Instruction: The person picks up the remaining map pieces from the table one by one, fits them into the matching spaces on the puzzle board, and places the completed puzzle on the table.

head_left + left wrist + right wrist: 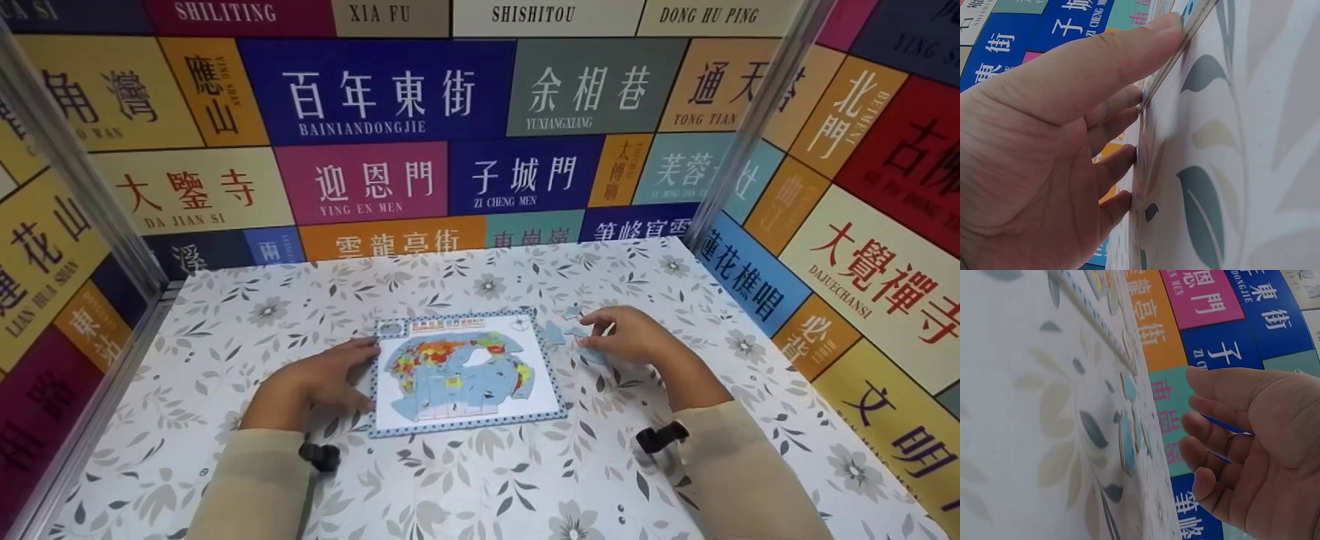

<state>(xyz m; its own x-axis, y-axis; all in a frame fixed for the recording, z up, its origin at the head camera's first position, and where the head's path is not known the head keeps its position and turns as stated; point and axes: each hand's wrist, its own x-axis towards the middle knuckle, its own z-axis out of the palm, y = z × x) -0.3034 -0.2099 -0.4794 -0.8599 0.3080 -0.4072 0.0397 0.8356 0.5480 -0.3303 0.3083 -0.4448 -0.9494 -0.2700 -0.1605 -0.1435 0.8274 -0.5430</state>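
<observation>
A world-map jigsaw puzzle board [546, 367] with a blue dotted border lies flat on the table. Most of its map is filled; a white gap shows in the upper middle. My left hand [326, 375] rests at the board's left edge, and in the left wrist view the thumb [1154, 39] touches that edge. Beyond the right edge lie several loose light-blue puzzle pieces [555, 333]. Over them hovers my right hand [626, 337], its fingers loosely bent. The right wrist view shows nothing in its grasp, with the pieces [1127, 441] below the fingertips.
A white tablecloth [480, 480] printed with grey leaves and flowers covers the table. Walls of coloured panels [375, 90] with Chinese lettering rise at the back and both sides. Metal posts [757, 120] stand at the corners. Each sleeve has a small black device [661, 436] near the cuff.
</observation>
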